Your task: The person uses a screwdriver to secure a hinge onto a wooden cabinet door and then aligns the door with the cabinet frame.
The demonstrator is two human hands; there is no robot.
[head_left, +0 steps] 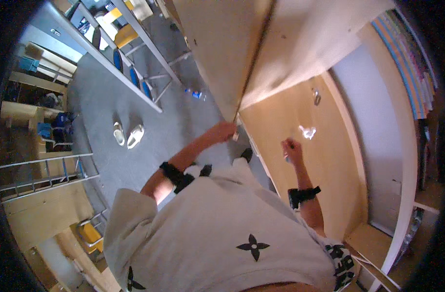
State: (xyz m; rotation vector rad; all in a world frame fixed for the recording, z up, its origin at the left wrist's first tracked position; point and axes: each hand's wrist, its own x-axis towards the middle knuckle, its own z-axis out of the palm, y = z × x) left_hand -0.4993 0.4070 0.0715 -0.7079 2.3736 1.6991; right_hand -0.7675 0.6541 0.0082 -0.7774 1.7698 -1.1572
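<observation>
My left hand (pixel 226 132) reaches out to the near corner of a tall wooden panel (pixel 217 44). Its fingers are curled round the panel's edge, and a small pale bit shows below them. My right hand (pixel 293 152) is closed over a flat wooden board (pixel 324 165). Something small, partly white or bluish, peeks out of that fist, too hidden to name. Just beyond it lies a crumpled, shiny white piece (pixel 307 132). Farther off, a small metal-looking fitting (pixel 316 97) sits on the same board.
White shoes (pixel 127 135) and a plastic bottle (pixel 196 94) with a blue label lie on the grey floor (pixel 96 121). A metal frame (pixel 106 53) and yellow chair (pixel 126 35) stand far left. A ladder (pixel 45 176) is at left. Striped cloth (pixel 402 58) borders the right.
</observation>
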